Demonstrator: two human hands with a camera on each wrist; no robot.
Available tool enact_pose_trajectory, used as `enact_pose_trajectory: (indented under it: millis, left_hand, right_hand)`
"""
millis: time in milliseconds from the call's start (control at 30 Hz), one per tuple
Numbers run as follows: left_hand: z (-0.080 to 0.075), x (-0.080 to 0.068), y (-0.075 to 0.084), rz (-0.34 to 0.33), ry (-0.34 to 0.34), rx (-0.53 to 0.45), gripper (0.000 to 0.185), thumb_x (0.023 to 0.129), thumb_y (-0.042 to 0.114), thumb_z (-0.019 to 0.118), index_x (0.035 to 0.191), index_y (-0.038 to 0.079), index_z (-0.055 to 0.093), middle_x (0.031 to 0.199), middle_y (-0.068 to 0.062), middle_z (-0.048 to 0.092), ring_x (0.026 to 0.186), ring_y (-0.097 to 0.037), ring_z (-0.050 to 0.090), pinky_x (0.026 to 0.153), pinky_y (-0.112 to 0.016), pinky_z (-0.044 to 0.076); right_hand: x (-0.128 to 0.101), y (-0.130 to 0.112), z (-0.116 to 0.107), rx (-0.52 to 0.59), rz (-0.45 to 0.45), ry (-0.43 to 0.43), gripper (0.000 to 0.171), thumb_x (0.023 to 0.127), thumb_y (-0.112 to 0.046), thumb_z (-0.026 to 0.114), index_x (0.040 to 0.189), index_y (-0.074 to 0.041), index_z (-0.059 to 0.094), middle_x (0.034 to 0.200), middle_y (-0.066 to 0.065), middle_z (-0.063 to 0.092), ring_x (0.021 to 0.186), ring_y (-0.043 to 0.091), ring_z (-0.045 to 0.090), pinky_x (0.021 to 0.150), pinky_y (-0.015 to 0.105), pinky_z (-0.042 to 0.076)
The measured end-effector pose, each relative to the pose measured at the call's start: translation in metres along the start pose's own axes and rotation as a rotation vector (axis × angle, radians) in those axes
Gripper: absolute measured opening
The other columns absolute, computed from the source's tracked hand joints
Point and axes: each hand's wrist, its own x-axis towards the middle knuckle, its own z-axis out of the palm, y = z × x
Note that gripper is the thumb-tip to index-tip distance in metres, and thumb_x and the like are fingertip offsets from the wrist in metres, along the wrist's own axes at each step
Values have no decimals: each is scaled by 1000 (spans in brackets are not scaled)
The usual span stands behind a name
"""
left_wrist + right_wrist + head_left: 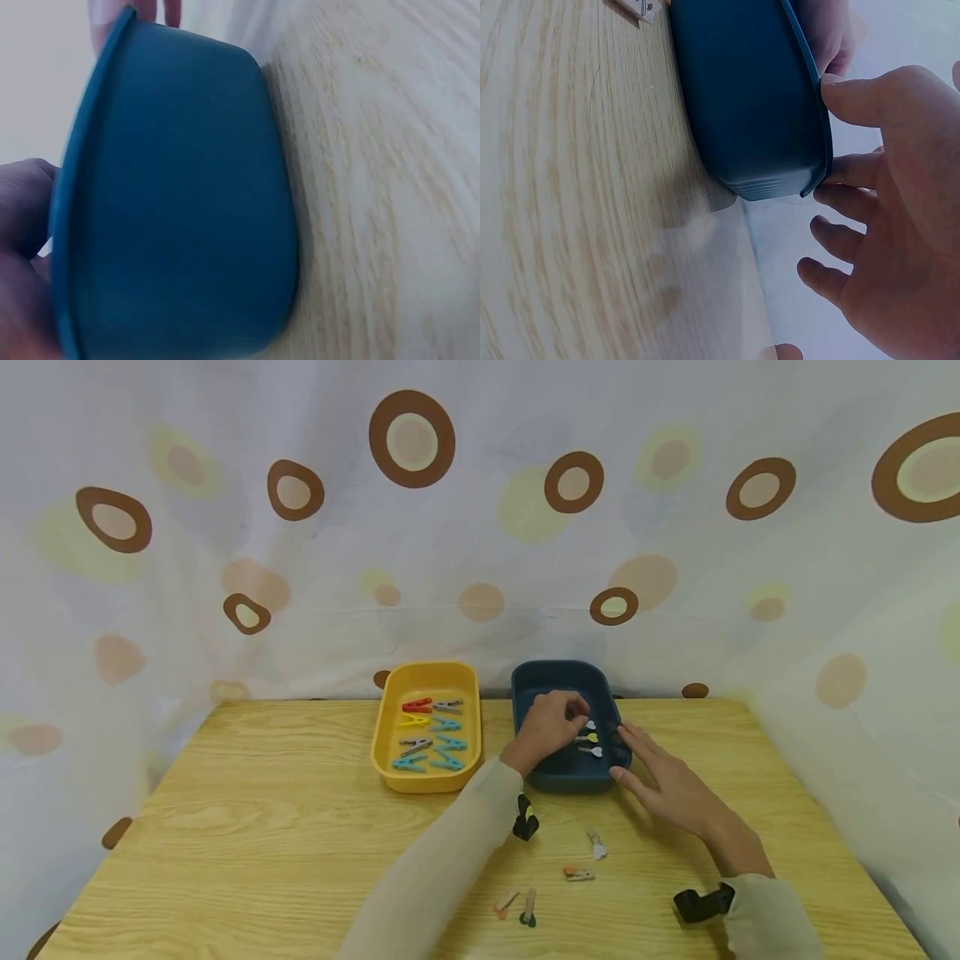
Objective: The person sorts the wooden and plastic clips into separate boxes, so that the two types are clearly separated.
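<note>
A dark blue tray point(525, 685) stands on the wooden table point(262, 810) and holds three small clips point(589, 737) near its right side. My left hand point(551, 727) reaches into the tray from the front with its fingers curled beside those clips; whether they pinch one is hidden. My right hand point(626, 752) lies flat with straight fingers against the tray's right rim. The left wrist view is filled by the tray's outer wall point(180, 202). In the right wrist view, my right hand's fingers point(855, 169) touch the corner of the tray point(750, 97).
A yellow tray point(390, 727) with several bigger clothespins point(431, 739) stands left of the blue one. Several small clips lie loose near the table's front: a white one point(597, 843), an orange one point(577, 873), another pair point(517, 906). A spotted curtain hangs behind the table.
</note>
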Motion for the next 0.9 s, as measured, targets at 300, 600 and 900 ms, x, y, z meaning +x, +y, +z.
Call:
enact_pose_trajectory:
  millis: [300,600,900]
  left_hand:
    - [-12,-21,7,86,14,-57,19,102,12,67,118,7,73,103,0,73,86,-7,64,74,-18,52]
    - [-19,-48,22,180,23,-89,16,100,12,68,115,11,74,101,2,73,86,-4,65,72,-15,50]
    - [-19,-75,28,251,13,-144,14,99,14,71,113,11,74,100,3,73,88,-1,64,80,-20,54]
  right_hand:
    - [1,-1,-3,-23,-12,4,74,107,-41,55,161,0,27,166,25,22,147,53,26,110,72,28]
    - [3,3,-1,-4,-22,12,73,107,-41,54,161,0,26,168,22,20,148,52,26,110,72,28]
    - [1,-1,-2,-3,-37,18,73,106,-38,57,161,1,27,166,26,23,145,55,29,107,74,30]
